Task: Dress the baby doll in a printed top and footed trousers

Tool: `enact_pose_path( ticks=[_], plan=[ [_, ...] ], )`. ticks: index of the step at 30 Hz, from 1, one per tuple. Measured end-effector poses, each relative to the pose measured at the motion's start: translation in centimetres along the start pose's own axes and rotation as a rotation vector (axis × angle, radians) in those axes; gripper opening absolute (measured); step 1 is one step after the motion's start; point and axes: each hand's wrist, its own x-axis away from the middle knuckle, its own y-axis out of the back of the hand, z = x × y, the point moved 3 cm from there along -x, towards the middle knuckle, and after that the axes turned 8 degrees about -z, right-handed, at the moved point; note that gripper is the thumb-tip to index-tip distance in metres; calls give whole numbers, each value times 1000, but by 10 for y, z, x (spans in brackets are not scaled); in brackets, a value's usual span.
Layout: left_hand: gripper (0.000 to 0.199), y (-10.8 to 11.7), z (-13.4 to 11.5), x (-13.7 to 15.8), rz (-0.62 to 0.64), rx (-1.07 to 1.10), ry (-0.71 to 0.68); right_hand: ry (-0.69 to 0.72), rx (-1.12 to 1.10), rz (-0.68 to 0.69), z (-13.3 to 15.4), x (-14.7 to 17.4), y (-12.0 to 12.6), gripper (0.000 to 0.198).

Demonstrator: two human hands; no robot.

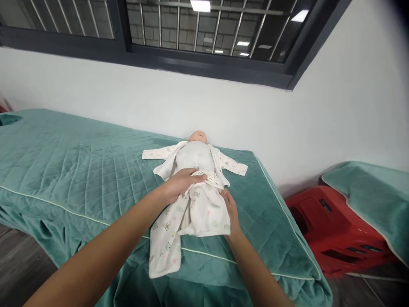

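Observation:
A baby doll lies on its back on the green quilted bed, its head by the wall. It wears an open white printed baby shirt over a white torso, with both sleeves spread out sideways. White baby pants with small animal prints cover its lower part; one leg is stretched toward me and the other looks bunched up short. My left hand is closed on the gathered waistband, thumb on top. At the opposite side of the pants, my right hand grips the cloth, its fingers partly hidden behind it. The doll's legs are not visible.
The green bed cover hangs over the front edge in folds. On the right stands a red plastic piece with slots, partly under another green cover. A white wall and a dark-framed barred window rise behind the bed.

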Motion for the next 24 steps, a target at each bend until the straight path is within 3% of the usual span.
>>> enact_pose_path(
  ticks=[3,10,16,21,24],
  plan=[
    [45,0,-6,-13,-46,-97,-49,105,26,-169,9,-7,2,40],
    [35,-3,-23,-33,-178,-558,-352,263,262,-286,17,-44,-2,39],
    [23,-6,-18,-46,-218,-634,-450,458,366,-414,33,-80,-10,36],
    [21,-6,-12,-48,-331,-700,-526,581,392,-452,38,-107,-14,28],
    [18,-8,-8,-53,-378,-869,-605,570,376,-371,33,-115,-12,28]
  ],
)
